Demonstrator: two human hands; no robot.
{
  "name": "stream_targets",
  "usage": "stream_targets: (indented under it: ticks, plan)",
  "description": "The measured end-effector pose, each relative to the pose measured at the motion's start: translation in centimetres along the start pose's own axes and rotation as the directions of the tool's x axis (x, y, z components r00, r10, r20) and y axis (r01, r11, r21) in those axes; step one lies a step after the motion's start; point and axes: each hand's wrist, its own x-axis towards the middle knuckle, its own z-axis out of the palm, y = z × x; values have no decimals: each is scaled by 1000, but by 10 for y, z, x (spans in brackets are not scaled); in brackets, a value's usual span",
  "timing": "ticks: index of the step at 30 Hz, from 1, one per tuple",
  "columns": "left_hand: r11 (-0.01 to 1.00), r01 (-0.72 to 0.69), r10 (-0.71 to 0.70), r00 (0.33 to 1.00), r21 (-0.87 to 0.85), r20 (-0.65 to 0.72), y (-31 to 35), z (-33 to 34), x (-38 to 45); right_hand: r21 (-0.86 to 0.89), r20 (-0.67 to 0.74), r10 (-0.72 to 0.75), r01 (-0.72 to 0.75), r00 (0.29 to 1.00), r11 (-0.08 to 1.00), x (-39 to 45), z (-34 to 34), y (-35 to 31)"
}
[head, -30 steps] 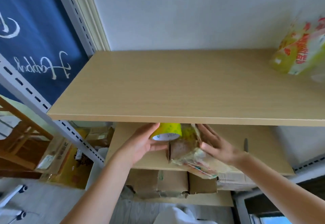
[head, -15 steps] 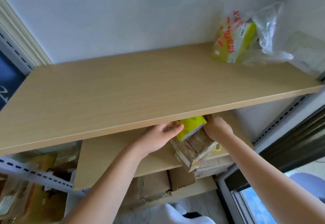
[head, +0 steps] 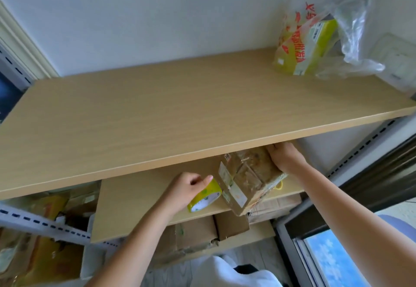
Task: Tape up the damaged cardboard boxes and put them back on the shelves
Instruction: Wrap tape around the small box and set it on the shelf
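Observation:
A taped brown cardboard box (head: 245,177) with white labels sits tilted on the middle shelf (head: 139,199), partly under the top shelf (head: 157,115). My right hand (head: 284,156) grips its far right end. My left hand (head: 183,191) holds a yellow roll of tape (head: 206,195) just left of the box, fingers curled over the roll. The box's far edge is hidden by the top shelf board.
A yellow packet in a clear plastic bag (head: 315,43) stands at the top shelf's right end. Worn cardboard boxes (head: 202,235) lie on the shelf below. More boxes (head: 45,241) sit at the lower left. A window frame (head: 315,241) is at the right.
The tape roll has come off the top of the box and moved down and left in my left hand. The box has shifted right and deeper onto the middle shelf.

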Motion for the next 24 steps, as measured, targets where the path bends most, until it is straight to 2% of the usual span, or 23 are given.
stream_targets:
  ticks: [2, 4, 7, 9, 11, 13, 15, 17, 19, 20, 22, 24]
  plan:
    - [1000, 0, 0, 1000, -11, 28, 0, 19, 13, -9, -32, -5, 4, 999, 1000, -3, -1, 5]
    - [998, 9, -5, 998, -62, 70, 6, 34, 27, -22, -116, -70, 68, 991, 997, -7, -2, 5]
    - [997, 13, -5, 994, -71, 107, 16, 46, 45, -147, -195, -166, 139, 967, 979, -16, -7, -1]
    - [1000, 11, -11, 996, 3, 92, 22, 47, 54, -192, -147, -149, 120, 978, 974, -24, -10, -12]
    - [999, 6, -9, 996, 37, 84, 26, 47, 59, -247, 22, -52, 56, 998, 968, -31, -7, -29]
    - [1000, 9, -11, 996, 21, 84, 26, 47, 58, -379, 186, 59, 16, 981, 925, -37, 3, -45]
    - [1000, 8, -9, 995, 9, 103, 25, 45, 55, -437, 167, 101, -18, 981, 899, -40, 9, -55]
    - [1000, -1, 1, 987, -4, 160, 21, 37, 48, -413, 113, 90, -36, 990, 910, -37, 9, -57]
    - [997, -13, 30, 973, -74, 229, 16, 25, 34, -316, 120, 77, -35, 990, 948, -31, 4, -51]
    - [986, -9, 52, 966, -165, 254, 12, 16, 25, -217, 152, 63, -29, 986, 976, -27, 1, -46]
    - [931, -22, 117, 963, -363, 243, 2, -4, 7, 126, 265, -12, -22, 964, 992, -19, -2, -35]
    - [880, -50, 170, 961, -472, 216, -10, -24, -6, 490, 403, -115, -109, 908, 865, -14, 10, -24]
